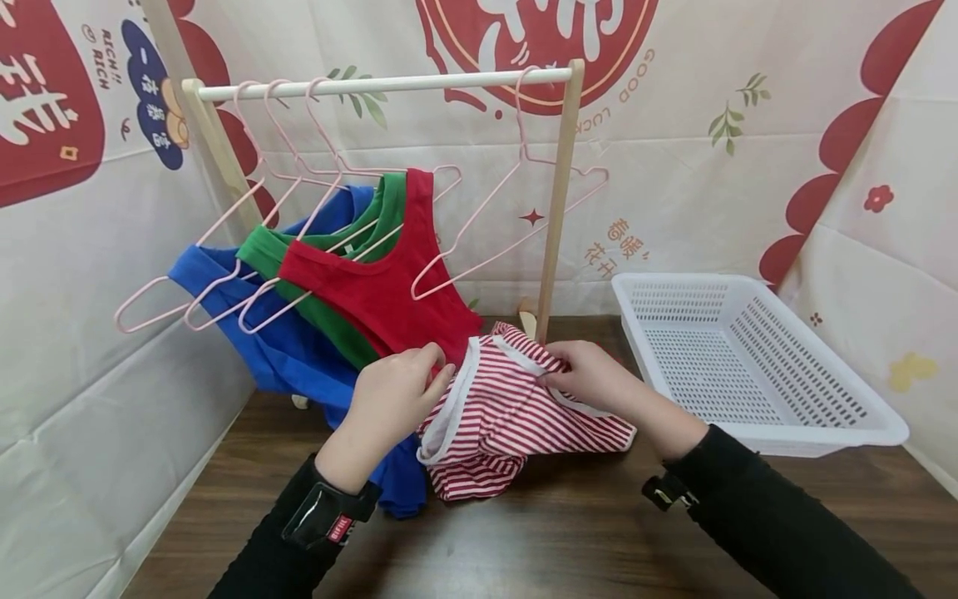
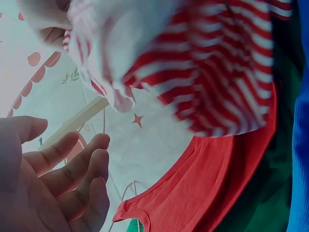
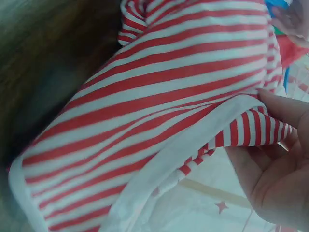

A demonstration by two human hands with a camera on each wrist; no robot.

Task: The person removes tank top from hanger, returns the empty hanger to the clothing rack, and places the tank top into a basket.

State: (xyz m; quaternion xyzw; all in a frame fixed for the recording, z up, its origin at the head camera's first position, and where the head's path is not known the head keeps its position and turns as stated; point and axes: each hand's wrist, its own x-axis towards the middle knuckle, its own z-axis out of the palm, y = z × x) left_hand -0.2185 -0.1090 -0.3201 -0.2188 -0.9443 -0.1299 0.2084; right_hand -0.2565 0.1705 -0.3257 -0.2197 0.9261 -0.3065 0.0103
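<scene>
A red-and-white striped tank top (image 1: 501,416) with white trim hangs rumpled over the table in front of the rack. My right hand (image 1: 595,378) pinches its trimmed edge between thumb and fingers; the right wrist view shows the striped cloth (image 3: 145,96) spread out from that grip. At the top's left side is my left hand (image 1: 392,399). In the left wrist view, the left hand's fingers (image 2: 72,154) are loosely bent and hold nothing, apart from the cloth. A bare pink hanger (image 1: 479,212) hangs at the rack's right end, just behind the striped top.
A rack with a white rail (image 1: 389,84) carries a red tank top (image 1: 397,291), a green one (image 1: 329,329) and a blue one (image 1: 277,349) on pink hangers at left. A white plastic basket (image 1: 816,437) stands at right on the brown table (image 1: 554,541). Printed cloth encloses the back.
</scene>
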